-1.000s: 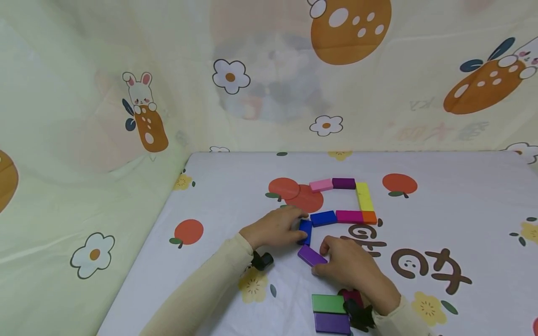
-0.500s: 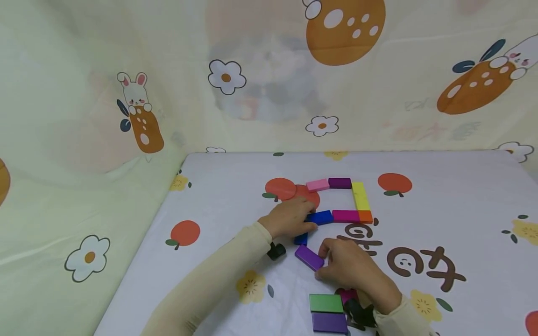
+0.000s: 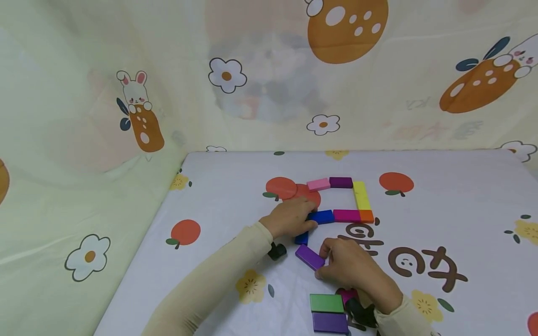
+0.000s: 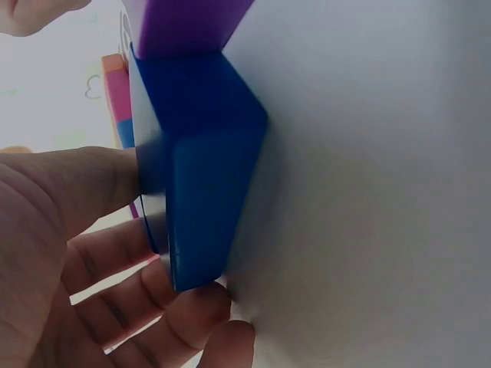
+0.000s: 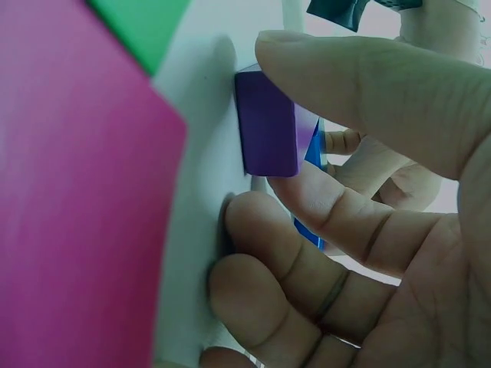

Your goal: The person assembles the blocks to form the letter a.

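Coloured rectangular blocks form a bent line on the cloth in the head view. My left hand [image 3: 290, 218] pinches the left end of a blue block [image 3: 322, 217], thumb on the near side and fingers on the far side. Just below that hand lies a second blue block [image 3: 301, 238], partly covered; it looms large as the near blue block [image 4: 207, 176] in the left wrist view. A purple block [image 3: 310, 257] lies slantwise at its lower end. My right hand [image 3: 353, 263] holds this purple block [image 5: 267, 123] between thumb and fingers at its right end.
The line continues with magenta [image 3: 346, 215], orange [image 3: 366, 216], yellow [image 3: 361, 195], dark purple [image 3: 341, 182] and pink [image 3: 318, 185] blocks. Green [image 3: 327, 303] and violet [image 3: 329, 322] blocks lie near the front, beside a magenta block [image 3: 347, 295] partly under the right wrist.
My left hand has let go of the lower blue block and moved up and right to the other blue block. The right hand stays at the purple block.
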Action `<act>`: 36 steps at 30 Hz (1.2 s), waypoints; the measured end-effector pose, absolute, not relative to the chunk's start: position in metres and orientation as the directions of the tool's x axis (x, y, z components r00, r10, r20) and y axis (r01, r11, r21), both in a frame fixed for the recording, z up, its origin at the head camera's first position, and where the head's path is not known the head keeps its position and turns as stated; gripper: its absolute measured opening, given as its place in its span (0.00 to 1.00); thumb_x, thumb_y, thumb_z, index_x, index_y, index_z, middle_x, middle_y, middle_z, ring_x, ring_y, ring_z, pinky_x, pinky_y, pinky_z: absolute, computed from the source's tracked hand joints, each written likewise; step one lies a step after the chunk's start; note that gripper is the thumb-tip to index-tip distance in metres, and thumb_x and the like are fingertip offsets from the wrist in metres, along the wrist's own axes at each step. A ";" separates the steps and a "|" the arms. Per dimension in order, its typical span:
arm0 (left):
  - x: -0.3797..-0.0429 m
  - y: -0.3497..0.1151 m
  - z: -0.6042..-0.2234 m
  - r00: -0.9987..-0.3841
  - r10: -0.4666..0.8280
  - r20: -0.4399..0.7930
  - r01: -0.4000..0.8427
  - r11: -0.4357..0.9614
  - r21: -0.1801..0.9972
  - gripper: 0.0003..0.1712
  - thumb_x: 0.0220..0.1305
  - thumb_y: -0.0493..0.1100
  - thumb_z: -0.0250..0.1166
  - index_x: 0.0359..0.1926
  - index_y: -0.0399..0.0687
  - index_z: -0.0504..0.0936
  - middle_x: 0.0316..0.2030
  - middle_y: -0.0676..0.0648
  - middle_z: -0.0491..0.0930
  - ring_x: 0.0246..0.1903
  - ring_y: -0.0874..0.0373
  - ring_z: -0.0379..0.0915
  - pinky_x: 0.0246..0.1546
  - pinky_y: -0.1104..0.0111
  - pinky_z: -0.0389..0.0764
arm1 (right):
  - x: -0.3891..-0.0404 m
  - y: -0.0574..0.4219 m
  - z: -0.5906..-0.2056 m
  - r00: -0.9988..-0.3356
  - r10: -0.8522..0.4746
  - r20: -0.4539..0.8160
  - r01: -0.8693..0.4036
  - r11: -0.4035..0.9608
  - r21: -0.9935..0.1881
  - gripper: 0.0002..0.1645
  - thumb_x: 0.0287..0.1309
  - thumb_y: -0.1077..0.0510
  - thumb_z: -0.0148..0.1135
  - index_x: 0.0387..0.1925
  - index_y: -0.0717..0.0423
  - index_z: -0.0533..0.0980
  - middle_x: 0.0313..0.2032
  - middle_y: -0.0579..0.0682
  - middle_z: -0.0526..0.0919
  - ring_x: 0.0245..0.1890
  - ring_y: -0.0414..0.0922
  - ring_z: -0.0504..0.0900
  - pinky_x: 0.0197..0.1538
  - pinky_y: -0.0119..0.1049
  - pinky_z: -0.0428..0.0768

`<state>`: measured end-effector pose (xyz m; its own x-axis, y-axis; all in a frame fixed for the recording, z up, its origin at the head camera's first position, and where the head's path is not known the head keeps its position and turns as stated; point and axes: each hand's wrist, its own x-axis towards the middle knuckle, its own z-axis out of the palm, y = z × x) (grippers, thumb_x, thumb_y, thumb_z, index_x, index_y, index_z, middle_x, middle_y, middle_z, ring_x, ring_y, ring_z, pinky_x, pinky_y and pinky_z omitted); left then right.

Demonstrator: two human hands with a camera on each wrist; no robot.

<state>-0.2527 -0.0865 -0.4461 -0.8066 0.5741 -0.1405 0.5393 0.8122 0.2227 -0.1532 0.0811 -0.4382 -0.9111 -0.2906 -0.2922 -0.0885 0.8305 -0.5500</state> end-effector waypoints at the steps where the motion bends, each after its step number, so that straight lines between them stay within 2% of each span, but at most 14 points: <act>1: -0.253 -0.086 -0.446 -0.807 0.573 -0.142 0.538 0.813 0.222 0.19 0.73 0.54 0.67 0.56 0.50 0.81 0.43 0.53 0.79 0.41 0.61 0.73 0.44 0.73 0.78 | -0.153 0.081 -0.438 -0.911 -0.290 -0.292 -0.089 0.830 -0.550 0.20 0.44 0.54 0.85 0.35 0.52 0.80 0.23 0.48 0.75 0.24 0.45 0.73 0.28 0.39 0.71; 12: -0.248 -0.092 -0.449 -0.811 0.566 -0.146 0.524 0.815 0.249 0.22 0.72 0.55 0.68 0.58 0.50 0.79 0.44 0.53 0.78 0.42 0.61 0.73 0.45 0.74 0.78 | -0.153 0.080 -0.440 -0.904 -0.280 -0.323 -0.064 0.835 -0.546 0.20 0.45 0.53 0.85 0.35 0.52 0.80 0.24 0.47 0.77 0.26 0.45 0.75 0.31 0.40 0.72; 20: -0.239 -0.100 -0.446 -0.829 0.540 -0.149 0.482 0.823 0.299 0.31 0.71 0.57 0.68 0.67 0.47 0.76 0.57 0.49 0.81 0.53 0.59 0.77 0.56 0.66 0.80 | -0.154 0.081 -0.438 -0.905 -0.279 -0.323 -0.068 0.841 -0.537 0.20 0.46 0.52 0.85 0.35 0.51 0.80 0.25 0.46 0.78 0.27 0.45 0.75 0.31 0.40 0.71; 29: -0.238 -0.098 -0.446 -0.835 0.531 -0.145 0.457 0.815 0.355 0.30 0.71 0.53 0.68 0.67 0.46 0.75 0.58 0.47 0.81 0.56 0.57 0.76 0.63 0.59 0.76 | -0.155 0.080 -0.438 -0.914 -0.280 -0.293 -0.089 0.844 -0.528 0.20 0.45 0.52 0.85 0.33 0.51 0.80 0.26 0.45 0.79 0.30 0.45 0.75 0.33 0.40 0.72; 36: -0.238 -0.097 -0.447 -0.839 0.527 -0.135 0.447 0.809 0.382 0.28 0.71 0.52 0.69 0.66 0.45 0.76 0.57 0.47 0.81 0.53 0.58 0.76 0.59 0.64 0.78 | -0.155 0.080 -0.440 -0.918 -0.285 -0.275 -0.108 0.848 -0.518 0.20 0.45 0.52 0.85 0.31 0.50 0.79 0.25 0.45 0.78 0.29 0.45 0.75 0.32 0.40 0.72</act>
